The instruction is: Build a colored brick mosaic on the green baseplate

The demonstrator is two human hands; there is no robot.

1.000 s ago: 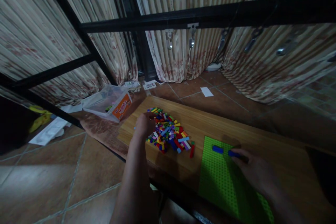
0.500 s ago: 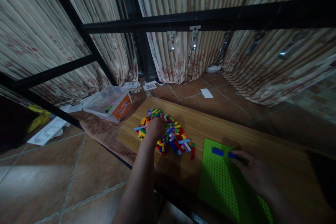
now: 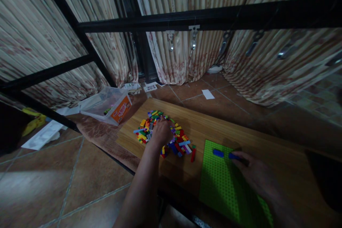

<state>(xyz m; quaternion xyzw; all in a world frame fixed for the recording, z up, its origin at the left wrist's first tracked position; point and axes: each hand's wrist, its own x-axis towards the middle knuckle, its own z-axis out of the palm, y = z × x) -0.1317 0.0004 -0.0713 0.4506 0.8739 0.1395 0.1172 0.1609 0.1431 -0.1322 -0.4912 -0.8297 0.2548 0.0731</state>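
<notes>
My left hand (image 3: 162, 133) reaches down into a heap of small mixed-colour building bricks (image 3: 184, 143) on the wooden board. Its back faces me and the fingertips are lost among the bricks, so I cannot see whether they grip one. On the right, my right hand (image 3: 252, 169) pinches a blue brick (image 3: 234, 156) between thumb and fingers over the far part of the green studded baseplate (image 3: 216, 185). Another blue brick (image 3: 218, 153) lies on the baseplate just left of it. Whether the pinched brick touches the studs is unclear.
A clear plastic box (image 3: 107, 105) with an orange label stands beyond the board's left end, a few pieces inside. The wooden board (image 3: 192, 115) carries heap and baseplate. A black metal frame (image 3: 157, 22) with hanging clips crosses before striped curtains (image 3: 173, 60).
My left hand has shifted slightly right across the heap, uncovering bricks on its left side. My right hand keeps its pinch on the blue brick, and the view has turned a little.
</notes>
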